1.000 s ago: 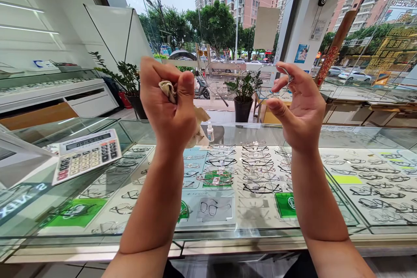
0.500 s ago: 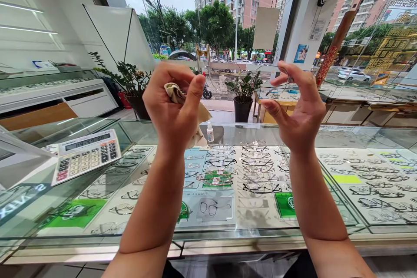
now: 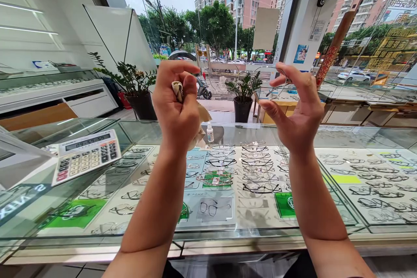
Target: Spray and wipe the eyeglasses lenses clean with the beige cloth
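Note:
Both my hands are raised above a glass display counter point(image 3: 97, 130). My left hand point(image 3: 177, 104) is closed round a beige cleaning cloth point(image 3: 198, 117), whose loose end hangs below the palm. My right hand point(image 3: 298, 104) pinches the right end of a thin, nearly clear pair of glasses point(image 3: 247, 80) between thumb and forefinger. The glasses stretch out between the two hands at face height. Their left end is close to my left fingers; I cannot tell whether it touches them.
A calculator point(image 3: 86, 154) lies on the counter at the left. A small white dropper bottle point(image 3: 210, 132) stands on the glass behind my hands. Several spectacle frames point(image 3: 254, 169) lie in trays under the glass. Potted plants point(image 3: 243, 93) stand by the shop window.
My left hand has shifted a little to the right and its thumb has folded tighter over the cloth. My right hand has barely moved, still pinching the glasses.

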The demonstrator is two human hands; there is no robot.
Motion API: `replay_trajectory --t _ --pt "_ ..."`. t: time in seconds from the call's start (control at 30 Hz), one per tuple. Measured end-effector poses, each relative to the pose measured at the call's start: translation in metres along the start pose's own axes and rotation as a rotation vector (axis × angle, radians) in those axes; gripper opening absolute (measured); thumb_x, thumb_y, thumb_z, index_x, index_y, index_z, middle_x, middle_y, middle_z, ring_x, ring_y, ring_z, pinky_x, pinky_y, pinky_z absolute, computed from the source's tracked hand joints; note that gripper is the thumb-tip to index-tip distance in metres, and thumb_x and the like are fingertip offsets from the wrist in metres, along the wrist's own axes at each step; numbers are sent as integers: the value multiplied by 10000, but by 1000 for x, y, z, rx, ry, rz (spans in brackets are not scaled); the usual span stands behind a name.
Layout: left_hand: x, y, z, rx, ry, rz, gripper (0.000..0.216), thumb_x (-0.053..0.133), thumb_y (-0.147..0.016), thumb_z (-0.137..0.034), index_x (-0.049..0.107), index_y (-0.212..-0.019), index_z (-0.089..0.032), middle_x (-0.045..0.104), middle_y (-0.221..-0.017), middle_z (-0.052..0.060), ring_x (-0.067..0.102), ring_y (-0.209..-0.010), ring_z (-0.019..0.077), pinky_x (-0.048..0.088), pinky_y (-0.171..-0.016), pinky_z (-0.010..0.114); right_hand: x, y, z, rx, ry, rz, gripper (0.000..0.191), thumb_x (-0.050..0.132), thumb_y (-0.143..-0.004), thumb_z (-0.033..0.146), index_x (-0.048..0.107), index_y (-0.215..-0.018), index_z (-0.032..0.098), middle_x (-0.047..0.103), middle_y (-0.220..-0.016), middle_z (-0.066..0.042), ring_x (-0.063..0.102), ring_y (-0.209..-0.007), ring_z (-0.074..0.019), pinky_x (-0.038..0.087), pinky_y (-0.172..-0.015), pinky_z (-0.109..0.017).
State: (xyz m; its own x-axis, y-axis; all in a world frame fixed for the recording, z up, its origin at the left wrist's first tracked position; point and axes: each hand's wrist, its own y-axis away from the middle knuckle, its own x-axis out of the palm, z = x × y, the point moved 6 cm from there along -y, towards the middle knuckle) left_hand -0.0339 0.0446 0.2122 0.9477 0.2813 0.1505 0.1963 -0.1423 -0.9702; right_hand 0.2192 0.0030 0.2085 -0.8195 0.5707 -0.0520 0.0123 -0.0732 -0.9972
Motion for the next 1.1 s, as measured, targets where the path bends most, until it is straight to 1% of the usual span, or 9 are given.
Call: replay_trajectory --t 0.1,0.23,0.43,0.5,0.63,0.73,0.8,0.97,1.1 --pt "0 2 1 -64 8 8 236 710 -1006 -546 746 -1103 -333 570 -777 17 450 -605 161 324 -592 377 0 0 4 14 60 26 557 618 -980 708 636 -1442 398 775 -1269 -45 694 -1263 -335 506 -1128 -637" --pt "1 2 -3 -108 6 36 290 782 -953 -560 736 -1161 -363 640 -811 9 553 -670 177 354 -629 367 -1 0 6 24 97 33 563 608 -982 713 637 -1440 389 781 -1254 -50 687 -1285 -341 492 -1146 -642" --pt "-1 -4 -10 56 38 10 190 800 -976 -403 759 -1126 -294 612 -782 -11 563 -636 133 345 -591 341 -1 -1 5 47 58 53 555 636 -979 686 636 -1452 396 777 -1262 -45 695 -1267 -338 496 -1148 -637" --pt "-2 -5 -8 69 27 16 189 772 -998 -411 755 -1144 -293 617 -813 1 576 -679 146 384 -625 346 -1 -1 5 58 21 56 538 661 -978 655 633 -1459 415 773 -1276 -37 694 -1269 -334 485 -1162 -634" --pt "-1 -4 -6 27 -32 83 380 821 -925 -544 743 -1211 -307 696 -1048 44 619 -849 204 473 -763 384 -1 -2 5 78 -54 45 522 712 -955 627 652 -1437 433 760 -1338 -20 716 -1207 -327 475 -1175 -637" --pt "3 -1 -10 7 -51 186 629 917 -792 -571 719 -1318 -287 701 -1243 60 607 -848 210 488 -767 395 -2 -2 3 115 -97 44 526 736 -931 640 671 -1410 433 736 -1410 -8 723 -1193 -333 475 -1177 -652" --pt "6 1 -14 -7 -59 229 702 932 -756 -572 707 -1354 -281 707 -1275 62 610 -844 216 500 -776 406 -2 -2 1 165 -117 60 536 758 -911 648 677 -1398 439 723 -1441 0 710 -1239 -344 471 -1184 -655" --pt "4 2 -19 -64 -92 153 817 1011 -589 -635 739 -1283 -299 724 -1279 66 654 -1036 312 554 -834 442 -1 -2 -1 206 -183 60 526 796 -894 617 687 -1384 462 714 -1455 8 696 -1288 -340 481 -1183 -633" --pt "3 3 -25 -65 -101 134 720 978 -682 -626 729 -1299 -349 705 -1329 33 651 -1191 327 573 -905 472 1 -1 -3 131 -185 26 515 767 -918 619 680 -1402 463 738 -1387 2 725 -1198 -314 494 -1176 -620"
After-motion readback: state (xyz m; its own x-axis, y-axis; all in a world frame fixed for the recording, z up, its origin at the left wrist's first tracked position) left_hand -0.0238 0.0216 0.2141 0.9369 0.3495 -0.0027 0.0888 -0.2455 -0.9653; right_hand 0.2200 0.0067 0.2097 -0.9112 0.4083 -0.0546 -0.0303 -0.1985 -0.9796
